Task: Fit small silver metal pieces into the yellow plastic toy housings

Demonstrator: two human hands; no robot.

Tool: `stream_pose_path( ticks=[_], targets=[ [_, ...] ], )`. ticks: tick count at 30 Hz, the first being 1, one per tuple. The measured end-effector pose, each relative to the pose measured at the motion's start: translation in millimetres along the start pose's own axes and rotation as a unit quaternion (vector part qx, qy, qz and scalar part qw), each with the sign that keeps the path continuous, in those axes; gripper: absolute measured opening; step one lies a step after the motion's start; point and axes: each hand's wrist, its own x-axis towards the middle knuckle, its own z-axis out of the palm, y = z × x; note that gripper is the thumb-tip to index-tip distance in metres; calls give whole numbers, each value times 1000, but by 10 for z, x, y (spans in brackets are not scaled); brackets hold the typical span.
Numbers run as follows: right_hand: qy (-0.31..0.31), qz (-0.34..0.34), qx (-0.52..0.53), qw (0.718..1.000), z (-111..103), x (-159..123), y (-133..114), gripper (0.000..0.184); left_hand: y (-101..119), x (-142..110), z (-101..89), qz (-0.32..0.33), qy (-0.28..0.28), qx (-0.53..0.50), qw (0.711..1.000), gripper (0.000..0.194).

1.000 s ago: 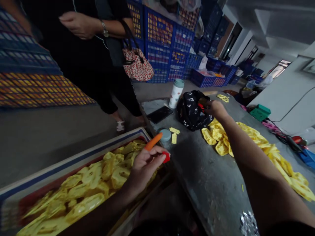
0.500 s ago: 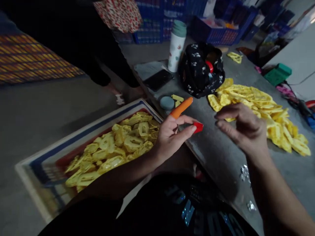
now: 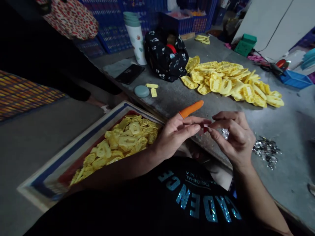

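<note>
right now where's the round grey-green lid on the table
In the head view, the round lid lies near the table's left edge, just left of two small yellow strips and in front of the dark phone.

A small red piece (image 3: 204, 128) sat pinched between the fingertips of the left hand (image 3: 177, 134) and the right hand (image 3: 233, 137), so nearly all of it was covered and its shape could not be told. The tray (image 3: 73, 154) of yellow parts ran behind the left forearm, its near corner blurred. A standing person (image 3: 36, 49) beyond the table's far left edge was cut off by the top of the view, a patterned bag (image 3: 71, 18) only partly shown. The silver bits (image 3: 267, 150) near the table's right edge were too small to make out.
</note>
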Motion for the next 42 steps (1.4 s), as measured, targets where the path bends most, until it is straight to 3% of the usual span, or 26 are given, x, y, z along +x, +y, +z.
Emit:
stream_pose_path(
  ticks=[3, 6, 10, 14, 20, 27, 35, 40, 42],
  targets=[
    [3, 34, 3, 999, -211, -255, -89, 18, -83, 6, 100, -75, -4, -67, 995, 41],
    [22, 103, 34, 994, -396, -414, -165, 16, -150, 9, 213, -133, 3, -69, 989, 28],
    [47, 157, 81, 983, -489, -507, -160, 10, -161, -4, 409, -156, -62, -86, 982, 22],
    [65, 171, 80, 980, -473, -568, -125, 7, -154, -14, 527, -167, -94, -86, 978, 23],
    [85, 149, 64, 983, -401, -592, -144, 10, -175, -28, 546, -143, -91, -57, 984, 24],
    [112, 139, 94, 980, -205, -623, -162, 13, -183, -7, 532, -145, -49, -24, 988, 27],
    [89, 150, 116, 978, -113, -684, -176, 14, -204, 28, 508, -139, -14, -32, 990, 25],
    [97, 177, 163, 966, -50, -757, -185, 33, -148, 59, 530, -117, 18, -17, 993, 26],
    [120, 189, 184, 957, -74, -768, -164, 49, -119, 66, 539, -110, 22, -7, 994, 25]
  ],
)
